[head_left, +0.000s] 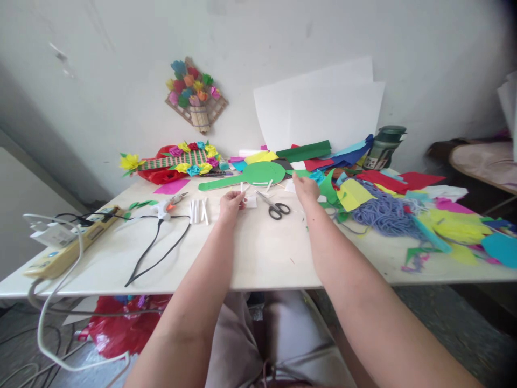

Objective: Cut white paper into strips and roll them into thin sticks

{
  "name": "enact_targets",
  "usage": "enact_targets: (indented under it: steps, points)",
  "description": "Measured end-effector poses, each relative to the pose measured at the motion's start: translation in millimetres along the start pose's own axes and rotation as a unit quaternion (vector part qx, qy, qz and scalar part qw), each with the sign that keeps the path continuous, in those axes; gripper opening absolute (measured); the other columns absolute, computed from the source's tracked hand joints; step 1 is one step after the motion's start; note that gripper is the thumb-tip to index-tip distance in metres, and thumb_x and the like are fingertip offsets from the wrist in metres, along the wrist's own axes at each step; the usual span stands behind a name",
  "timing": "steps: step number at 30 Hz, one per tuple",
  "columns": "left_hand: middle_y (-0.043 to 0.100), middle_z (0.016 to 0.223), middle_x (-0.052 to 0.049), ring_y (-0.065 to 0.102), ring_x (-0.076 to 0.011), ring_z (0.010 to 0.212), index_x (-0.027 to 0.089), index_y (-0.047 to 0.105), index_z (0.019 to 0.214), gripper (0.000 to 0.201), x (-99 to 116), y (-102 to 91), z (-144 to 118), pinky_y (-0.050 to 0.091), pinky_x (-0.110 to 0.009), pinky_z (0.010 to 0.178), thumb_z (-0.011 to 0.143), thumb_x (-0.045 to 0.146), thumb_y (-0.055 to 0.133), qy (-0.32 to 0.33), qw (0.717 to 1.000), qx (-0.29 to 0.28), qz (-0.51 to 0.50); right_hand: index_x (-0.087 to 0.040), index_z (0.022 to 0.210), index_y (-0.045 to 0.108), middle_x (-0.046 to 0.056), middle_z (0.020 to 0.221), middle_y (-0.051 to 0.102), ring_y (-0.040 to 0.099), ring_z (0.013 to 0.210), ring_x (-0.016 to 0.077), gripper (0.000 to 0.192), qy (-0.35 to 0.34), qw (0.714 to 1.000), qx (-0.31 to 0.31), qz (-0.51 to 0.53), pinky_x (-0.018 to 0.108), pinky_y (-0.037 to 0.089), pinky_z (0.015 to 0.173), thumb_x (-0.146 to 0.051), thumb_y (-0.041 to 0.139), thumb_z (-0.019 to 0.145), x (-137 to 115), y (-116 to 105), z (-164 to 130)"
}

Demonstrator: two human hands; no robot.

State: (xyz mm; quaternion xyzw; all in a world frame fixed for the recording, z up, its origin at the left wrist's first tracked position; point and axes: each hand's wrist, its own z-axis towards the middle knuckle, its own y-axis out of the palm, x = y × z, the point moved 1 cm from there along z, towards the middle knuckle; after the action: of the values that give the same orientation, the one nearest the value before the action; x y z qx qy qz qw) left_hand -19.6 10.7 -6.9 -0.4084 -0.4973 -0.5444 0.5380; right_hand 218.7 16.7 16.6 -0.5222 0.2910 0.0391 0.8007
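My left hand [233,205] is closed in a pinch near the middle of the table. A thin white stick [242,187] pokes up at its fingertips, close to a small white paper piece [251,202]. My right hand [306,189] is at the green strip on the right of a round green cutout [264,172]. Its fingers look curled, and what they hold is hidden. Between my hands lie black-handled scissors [278,210], blades toward the cutout. Several white rolled sticks [197,211] rest left of my left hand.
A glue gun [163,207] with a black cord lies left, beside a power strip [76,242]. Blue yarn [383,213] and coloured paper scraps [456,226] crowd the right. Behind stand a flower-trimmed craft piece [173,161] and a dark green bottle [385,148].
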Motion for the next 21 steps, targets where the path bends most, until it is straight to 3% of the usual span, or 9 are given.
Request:
enact_targets:
  steps: [3, 8, 14, 21]
  points:
    - [0.059, 0.060, -0.001, 0.048, -0.0071, 0.046, 0.013, 0.059, 0.069, 0.025, -2, -0.9, 2, 0.041, -0.022, 0.049, 0.062, 0.035, 0.069, 0.001, 1.000, 0.009, -0.003, -0.019, 0.099, 0.070, 0.009, 0.099, 0.070, 0.060, 0.088, 0.0219, 0.045, 0.047, 0.997, 0.038, 0.052, 0.029, 0.042, 0.072, -0.045, 0.034, 0.091, -3, -3, -3]
    - [0.059, 0.059, 0.000, 0.048, -0.0063, 0.045, 0.013, 0.060, 0.070, 0.023, -6, -3.6, 9, 0.044, -0.022, 0.052, 0.063, 0.033, 0.068, -0.010, 0.998, 0.057, -0.020, -0.020, 0.102, 0.069, 0.009, 0.102, 0.070, 0.060, 0.090, 0.0217, 0.042, 0.004, 0.998, 0.052, 0.044, 0.028, 0.041, 0.071, -0.042, 0.035, 0.092, -13, -4, -7]
    - [0.058, 0.060, 0.001, 0.053, -0.0080, 0.048, 0.014, 0.060, 0.073, 0.017, -9, -5.0, 16, 0.047, -0.023, 0.055, 0.062, 0.023, 0.068, -0.002, 0.994, 0.106, 0.007, -0.027, 0.103, 0.069, 0.004, 0.105, 0.070, 0.061, 0.096, 0.0195, 0.030, -0.126, 0.990, -0.048, -0.037, 0.027, 0.042, 0.077, -0.036, 0.045, 0.087, -37, 14, -25]
    - [0.061, 0.065, -0.002, 0.058, -0.0140, 0.051, 0.017, 0.061, 0.071, 0.011, -13, -6.2, 23, 0.045, -0.027, 0.056, 0.066, 0.026, 0.064, -0.012, 0.974, 0.147, 0.171, -0.023, 0.097, 0.072, 0.009, 0.109, 0.067, 0.059, 0.103, 0.0255, 0.037, -0.227, 0.961, -0.117, -0.110, 0.033, 0.044, 0.083, -0.049, 0.054, 0.077, -54, 15, -43]
